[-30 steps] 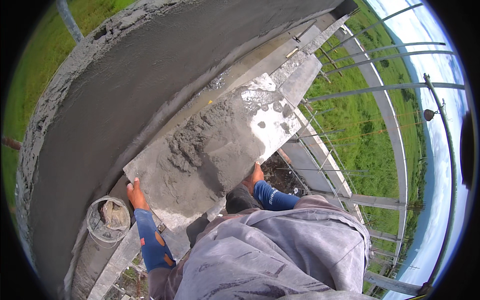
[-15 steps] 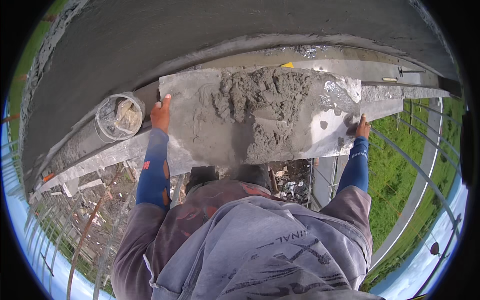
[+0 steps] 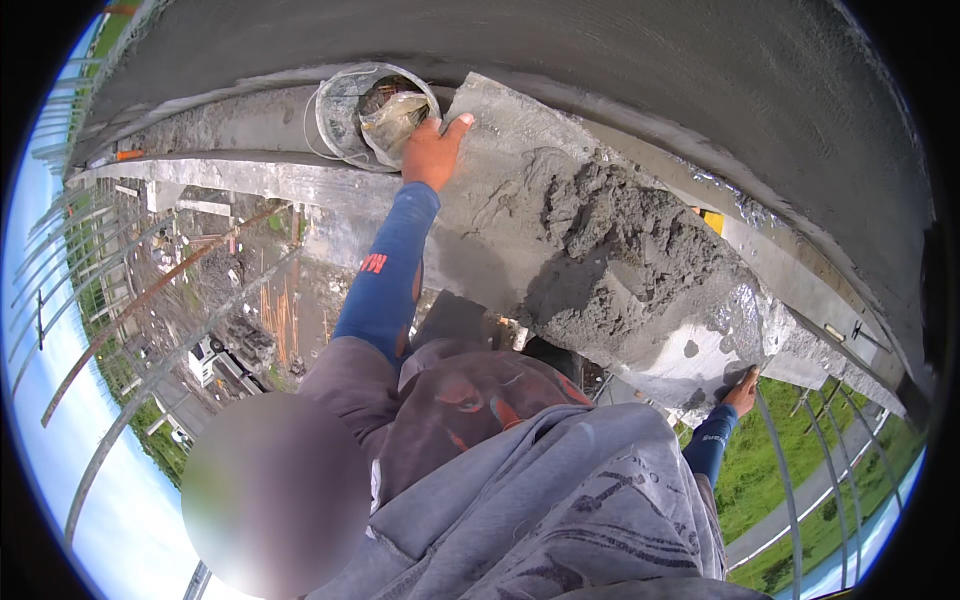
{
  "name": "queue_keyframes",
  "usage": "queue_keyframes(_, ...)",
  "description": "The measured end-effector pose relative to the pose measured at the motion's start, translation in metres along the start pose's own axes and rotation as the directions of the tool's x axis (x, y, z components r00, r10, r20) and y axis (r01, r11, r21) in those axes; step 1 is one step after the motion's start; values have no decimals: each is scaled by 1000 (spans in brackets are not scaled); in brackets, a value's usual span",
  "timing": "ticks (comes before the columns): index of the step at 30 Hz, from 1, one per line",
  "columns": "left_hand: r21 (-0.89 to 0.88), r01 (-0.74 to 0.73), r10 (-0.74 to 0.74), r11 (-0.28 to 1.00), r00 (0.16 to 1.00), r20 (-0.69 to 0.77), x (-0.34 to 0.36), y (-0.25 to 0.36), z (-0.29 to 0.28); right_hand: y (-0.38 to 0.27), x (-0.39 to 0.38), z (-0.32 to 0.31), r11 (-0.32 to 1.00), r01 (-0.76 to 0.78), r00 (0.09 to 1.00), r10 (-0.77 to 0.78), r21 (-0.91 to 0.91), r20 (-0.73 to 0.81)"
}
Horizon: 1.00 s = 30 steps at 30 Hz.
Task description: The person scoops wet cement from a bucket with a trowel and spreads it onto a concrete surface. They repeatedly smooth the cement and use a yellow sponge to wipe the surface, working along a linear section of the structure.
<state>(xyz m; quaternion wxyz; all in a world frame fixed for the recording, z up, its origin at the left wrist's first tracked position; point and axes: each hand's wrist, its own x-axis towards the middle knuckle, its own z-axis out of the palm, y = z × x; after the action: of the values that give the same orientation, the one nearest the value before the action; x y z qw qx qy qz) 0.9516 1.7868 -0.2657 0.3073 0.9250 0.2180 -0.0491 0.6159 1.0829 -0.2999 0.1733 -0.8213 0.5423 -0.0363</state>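
Note:
A grey board [image 3: 480,130] runs diagonally from upper middle to lower right, carrying a rough heap of wet mortar [image 3: 620,240], with a white, smeared patch at its right end. My left hand [image 3: 432,152] grips the board's upper-left edge, right beside a pail [image 3: 343,115] with a crumpled, dirty bag [image 3: 395,125] inside. At the board's lower-right end, my right hand [image 3: 738,390] has its fingers wrapped on the edge. A small yellow object [image 3: 712,220] shows just behind the board.
A curved rendered wall [image 3: 730,80] rises behind the narrow concrete ledge [image 3: 235,170]. Below lie a rubble-strewn yard, a vehicle [image 3: 215,365], grass and a road [image 3: 840,460]. Steel rods [image 3: 150,280] stick out at both sides. An orange object [image 3: 128,155] rests on the ledge.
The view has turned. The board, held in both hands, now slants: my left hand and the pail sit higher and farther right in the picture, my right hand lower.

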Motion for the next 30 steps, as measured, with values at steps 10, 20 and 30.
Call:
queue_keyframes(10, 50, 93, -82, 994, 979, -189, 22, -62, -142, -154, -63, -51, 981, 151, 987, -157, 124, 44)
queue_keyframes(20, 97, 182, -140, 979, 931, -338, 40, -95, -254, -238, -100, -41, 918, 235, 958, -274, 319, 84)
queue_keyframes(30, 136, 103, -32, 985, 897, -441, 41, -63, -265, -237, -105, -41, 870, 63, 961, -185, 489, 206)
